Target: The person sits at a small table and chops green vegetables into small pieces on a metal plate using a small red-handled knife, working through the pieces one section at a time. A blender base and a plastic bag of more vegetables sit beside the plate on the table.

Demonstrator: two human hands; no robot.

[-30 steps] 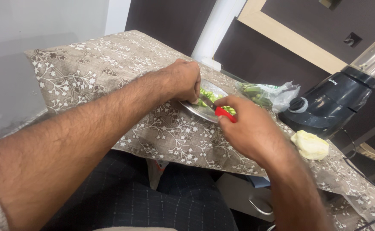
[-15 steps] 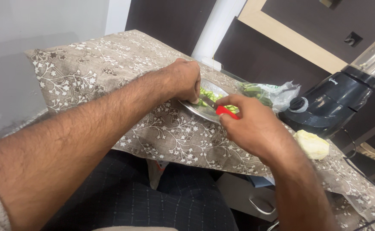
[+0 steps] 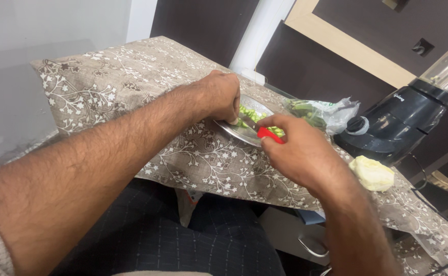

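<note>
Over the round steel plate, the left hand pinned green vegetable pieces while the right hand, clamped on a red-handled knife, was best kept slicing slowly, clear of fingertips.

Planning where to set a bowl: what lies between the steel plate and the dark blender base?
In the head view, a clear plastic bag of green vegetables lies between the steel plate and blender base.

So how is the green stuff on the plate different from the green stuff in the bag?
The green pieces on the steel plate are cut small and lie loose; the greens in the plastic bag look longer and stay wrapped. The plate pieces sit between both hands; the bag lies apart, untouched. Both are green vegetables.
</note>
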